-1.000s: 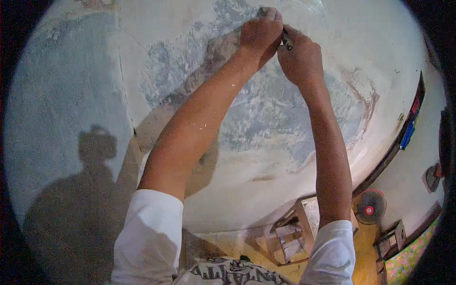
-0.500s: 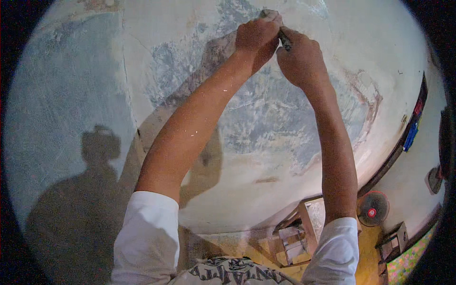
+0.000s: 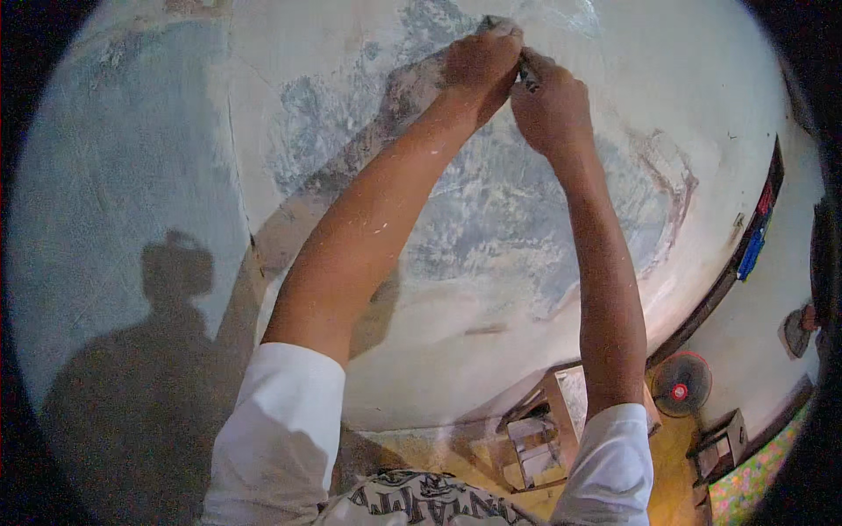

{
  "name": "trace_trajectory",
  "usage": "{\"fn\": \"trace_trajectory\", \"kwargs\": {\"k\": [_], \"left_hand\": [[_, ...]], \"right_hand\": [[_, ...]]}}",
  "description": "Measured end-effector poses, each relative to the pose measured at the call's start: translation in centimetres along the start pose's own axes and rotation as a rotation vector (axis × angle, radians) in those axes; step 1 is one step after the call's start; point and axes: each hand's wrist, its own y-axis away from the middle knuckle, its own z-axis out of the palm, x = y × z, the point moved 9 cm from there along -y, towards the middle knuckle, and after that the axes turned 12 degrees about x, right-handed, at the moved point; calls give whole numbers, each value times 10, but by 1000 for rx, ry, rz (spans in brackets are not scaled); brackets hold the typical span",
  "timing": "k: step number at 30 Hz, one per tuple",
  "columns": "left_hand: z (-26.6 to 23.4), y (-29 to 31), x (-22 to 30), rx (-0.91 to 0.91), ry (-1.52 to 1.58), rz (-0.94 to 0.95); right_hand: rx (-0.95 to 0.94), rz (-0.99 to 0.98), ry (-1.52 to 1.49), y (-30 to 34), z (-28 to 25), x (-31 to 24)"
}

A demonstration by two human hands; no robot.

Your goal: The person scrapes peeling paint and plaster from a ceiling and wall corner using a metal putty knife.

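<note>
Both my arms reach up to a patchy wall, where scuffed grey areas show through a pale coat. My left hand is closed around a greyish piece that sticks out above the knuckles; its kind is hidden. Just to the right and slightly lower, my right hand wraps round a dark, smeared tool handle. The two hands nearly touch. What the handle leads to lies hidden behind the fingers, so whether both hands grip one tool cannot be told. Small white flecks dot my left forearm.
A wooden stool-like piece of furniture stands below on the yellowish floor. Right of it is a round fan with a red rim, then a small dark wooden stand. Something blue hangs at the far right. My shadow falls on the left wall.
My left hand and forearm have shifted slightly right, the right arm slightly left. Both hands keep their closed grip near the same spot. The view has moved a little.
</note>
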Motion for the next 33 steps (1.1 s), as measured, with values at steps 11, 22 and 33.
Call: {"fn": "trace_trajectory", "kwargs": {"k": [11, 22, 33], "left_hand": [[-8, 5, -3, -29, 2, 63], [-11, 5, 2, 2, -53, 85], [6, -4, -13, 47, -137, 17]], "right_hand": [[-62, -4, 36, -1, 12, -2], [-60, -26, 54, 2, 8, -3], [-18, -127, 81, -4, 7, -6]]}}
